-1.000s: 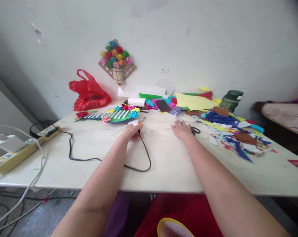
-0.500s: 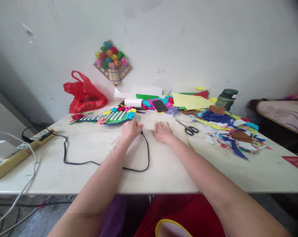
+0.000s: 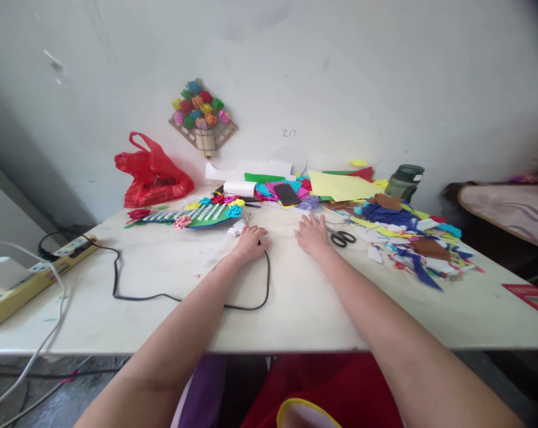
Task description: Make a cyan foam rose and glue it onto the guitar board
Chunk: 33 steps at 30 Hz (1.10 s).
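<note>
My left hand [image 3: 252,241] rests on the white table [image 3: 304,297], fingers curled over the end of a black cord [image 3: 170,295]. A small white piece [image 3: 235,229] of the corded tool pokes out at the hand's far left side. My right hand [image 3: 312,233] lies flat on the table with its fingers spread, holding nothing, just left of black scissors [image 3: 342,238]. Beyond the left hand lies a green craft board with white slats and paper flowers [image 3: 197,213].
Coloured paper scraps [image 3: 411,238] cover the right side. Paper sheets and a dark phone [image 3: 288,194] lie at the back, with a green bottle [image 3: 405,181] and a red plastic bag [image 3: 153,175]. A yellow power strip [image 3: 32,273] sits at the left edge.
My right hand slid in beside the left hand, then back right next to the scissors. My left hand shifted slightly right along the cord's end.
</note>
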Motion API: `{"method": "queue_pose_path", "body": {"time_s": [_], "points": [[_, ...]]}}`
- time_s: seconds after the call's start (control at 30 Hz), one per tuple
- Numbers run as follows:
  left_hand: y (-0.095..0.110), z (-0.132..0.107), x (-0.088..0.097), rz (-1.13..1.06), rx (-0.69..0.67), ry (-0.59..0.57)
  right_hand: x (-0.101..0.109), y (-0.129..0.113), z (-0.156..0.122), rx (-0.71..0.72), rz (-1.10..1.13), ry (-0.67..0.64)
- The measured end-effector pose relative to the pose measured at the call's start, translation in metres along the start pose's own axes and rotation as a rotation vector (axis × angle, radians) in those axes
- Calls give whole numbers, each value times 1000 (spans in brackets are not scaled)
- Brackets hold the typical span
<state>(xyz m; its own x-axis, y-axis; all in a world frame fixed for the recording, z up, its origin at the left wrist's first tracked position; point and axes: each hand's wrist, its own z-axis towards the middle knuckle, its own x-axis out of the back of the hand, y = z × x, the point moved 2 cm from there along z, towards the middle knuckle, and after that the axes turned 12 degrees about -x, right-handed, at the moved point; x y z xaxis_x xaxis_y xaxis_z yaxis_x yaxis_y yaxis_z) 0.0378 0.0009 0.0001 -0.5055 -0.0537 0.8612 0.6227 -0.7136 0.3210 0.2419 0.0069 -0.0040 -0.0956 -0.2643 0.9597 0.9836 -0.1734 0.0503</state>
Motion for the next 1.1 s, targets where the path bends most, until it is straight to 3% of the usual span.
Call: {"method": "queue_pose_path", "body": {"time_s": [0.1,0.27,0.47,0.63,0.93,1.1], "points": [[3,2,-2,-21,-23,3,11,-3,-1,7,39,52],[1,10,-7,52,-75,-74,18,-4,1,-158,103,-84],[2,15,-11,117,-111,-77,19,-10,0,-177,155,-89],[4,16,-20,194,-71,8,9,-8,15,-192,190,-14],[5,22,-25,384,-130,135,-19,3,57,-163,175,95],[3,20,-25,381,-128,172,-27,7,76,-247,162,165]]}}
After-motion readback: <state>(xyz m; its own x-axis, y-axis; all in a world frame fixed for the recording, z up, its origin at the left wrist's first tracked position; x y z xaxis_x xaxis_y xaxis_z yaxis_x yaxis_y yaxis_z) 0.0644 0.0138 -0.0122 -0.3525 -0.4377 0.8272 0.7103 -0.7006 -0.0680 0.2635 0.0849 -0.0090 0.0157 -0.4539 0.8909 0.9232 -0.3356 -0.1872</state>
